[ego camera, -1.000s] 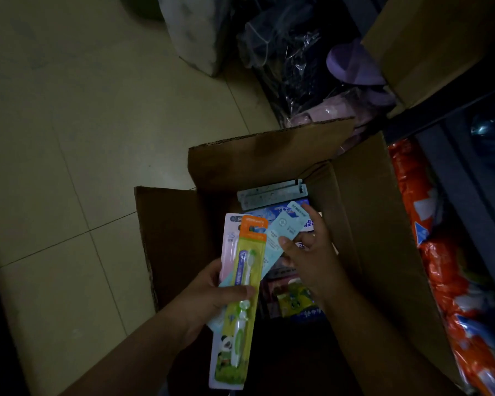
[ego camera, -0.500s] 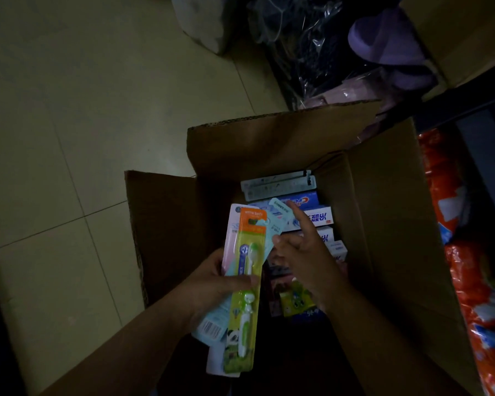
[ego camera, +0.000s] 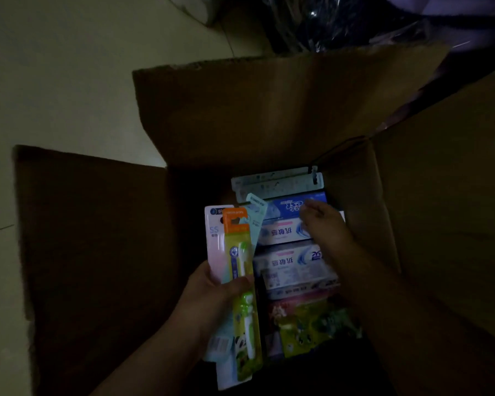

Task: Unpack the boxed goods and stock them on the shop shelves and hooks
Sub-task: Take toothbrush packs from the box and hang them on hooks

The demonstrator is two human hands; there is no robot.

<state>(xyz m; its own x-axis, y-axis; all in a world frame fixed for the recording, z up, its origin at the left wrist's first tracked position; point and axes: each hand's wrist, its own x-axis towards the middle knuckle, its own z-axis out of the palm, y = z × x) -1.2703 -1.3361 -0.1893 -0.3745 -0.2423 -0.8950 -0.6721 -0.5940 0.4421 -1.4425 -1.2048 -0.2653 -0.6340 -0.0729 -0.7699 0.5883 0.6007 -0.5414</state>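
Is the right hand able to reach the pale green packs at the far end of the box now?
Probably yes: the right hand is already inside the open box, and the pale green packs lie uncovered just beyond its fingers.

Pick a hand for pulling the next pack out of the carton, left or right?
Right. The right hand is already down in the carton, resting on the toothpaste boxes, with no pack seen in its grip. The left hand is occupied, holding a fan of toothbrush packs.
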